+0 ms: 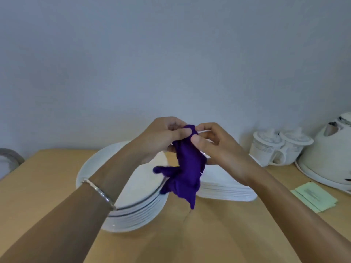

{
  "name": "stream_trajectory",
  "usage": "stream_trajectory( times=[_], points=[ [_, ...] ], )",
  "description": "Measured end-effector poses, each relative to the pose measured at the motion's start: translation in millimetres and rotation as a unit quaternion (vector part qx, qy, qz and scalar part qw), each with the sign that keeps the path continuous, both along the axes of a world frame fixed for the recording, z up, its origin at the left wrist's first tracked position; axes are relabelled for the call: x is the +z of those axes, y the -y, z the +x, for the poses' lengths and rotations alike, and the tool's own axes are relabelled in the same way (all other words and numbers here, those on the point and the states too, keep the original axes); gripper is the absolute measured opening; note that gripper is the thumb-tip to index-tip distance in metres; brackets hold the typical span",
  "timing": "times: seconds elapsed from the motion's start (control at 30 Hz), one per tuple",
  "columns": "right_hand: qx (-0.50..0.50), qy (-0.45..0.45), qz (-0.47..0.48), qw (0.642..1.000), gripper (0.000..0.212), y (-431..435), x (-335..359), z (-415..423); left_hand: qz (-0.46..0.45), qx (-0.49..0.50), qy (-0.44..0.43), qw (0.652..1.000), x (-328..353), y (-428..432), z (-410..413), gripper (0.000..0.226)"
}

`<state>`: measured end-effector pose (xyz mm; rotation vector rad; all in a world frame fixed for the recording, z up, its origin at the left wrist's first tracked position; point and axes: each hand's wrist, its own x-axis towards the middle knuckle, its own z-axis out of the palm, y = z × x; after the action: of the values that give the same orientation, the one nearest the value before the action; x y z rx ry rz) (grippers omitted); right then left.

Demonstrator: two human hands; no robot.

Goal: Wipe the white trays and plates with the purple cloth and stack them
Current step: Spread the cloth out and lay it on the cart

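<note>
Fingertips [183, 132] of both hands pinch the top of the purple cloth [188, 168] at the middle of the frame. The left hand [163, 135] and the right hand [218, 147] meet there, thumbs and forefingers curled onto the bunched fabric, which hangs in the air above the gap between two piles. Left of centre stands a stack of round white plates [136, 205], one with a dark rim line; right of centre lies a lower stack of white trays [226, 188]. A silver bracelet [100, 192] circles the left wrist. At the right edge sit two white lidded cups [269, 149], a white kettle [326, 154] and pale green sachets [315, 196] — their print too blurred to read. All rest on a light wooden table [47, 186] against a plain grey-blue wall [171, 54].
</note>
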<state>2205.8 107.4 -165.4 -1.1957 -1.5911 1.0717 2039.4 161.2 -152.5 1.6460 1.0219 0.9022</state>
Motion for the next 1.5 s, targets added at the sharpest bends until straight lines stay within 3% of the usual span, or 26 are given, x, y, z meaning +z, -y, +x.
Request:
stream_trajectory(
  times=[0.13, 0.27, 0.43, 0.6, 0.83, 1.0, 1.07, 1.17, 1.27, 1.4, 1.5],
  points=[
    [-0.014, 0.122, 0.022, 0.992, 0.015, -43.0, 73.7, 0.1, 0.042, -0.002, -0.017, 0.999, 65.4, -22.7, -4.1, 0.006],
    [-0.013, 0.210, 0.074, 0.975, 0.011, -65.4, 153.9, -19.8, 0.063, 0.021, -0.029, 0.997, 136.7, -31.8, -24.0, 0.014],
    [-0.062, 0.212, 0.137, 0.966, 0.013, -82.7, 243.3, -55.5, 0.146, 0.049, -0.209, 0.966, 229.2, -40.9, -70.8, 0.018],
    [-0.061, 0.197, 0.198, 0.958, 0.013, -90.7, 297.1, -100.8, 0.208, 0.104, -0.239, 0.943, 290.3, -37.3, -113.9, 0.023],
    [-0.017, 0.176, 0.254, 0.951, 0.017, -112.5, 311.9, -145.2, 0.261, 0.191, -0.229, 0.918, 315.7, -29.1, -174.0, 0.012],
    [0.133, 0.152, 0.201, 0.959, 0.013, -127.9, 295.8, -186.4, 0.266, 0.268, -0.299, 0.876, 305.1, -10.5, -233.0, 0.009],
    [0.218, 0.177, 0.160, 0.946, 0.007, -128.3, 288.0, -214.5, 0.245, 0.304, -0.327, 0.861, 302.0, 2.8, -262.3, 0.010],
    [0.313, 0.264, 0.159, 0.898, 0.012, -126.8, 283.4, -272.3, 0.203, 0.351, -0.372, 0.835, 301.7, 26.3, -307.8, 0.011],
    [0.307, 0.247, 0.217, 0.893, 0.027, -121.2, 288.8, -341.1, 0.188, 0.406, -0.396, 0.802, 299.7, 51.1, -364.3, 0.011],
    [0.305, 0.185, 0.257, 0.899, 0.018, -108.6, 294.0, -434.5, 0.126, 0.467, -0.496, 0.721, 294.3, 98.1, -455.1, 0.040],
    [0.368, 0.235, 0.273, 0.857, 0.016, -99.9, 289.1, -501.0, 0.100, 0.478, -0.509, 0.708, 287.6, 132.6, -516.3, 0.053]
  ],
)
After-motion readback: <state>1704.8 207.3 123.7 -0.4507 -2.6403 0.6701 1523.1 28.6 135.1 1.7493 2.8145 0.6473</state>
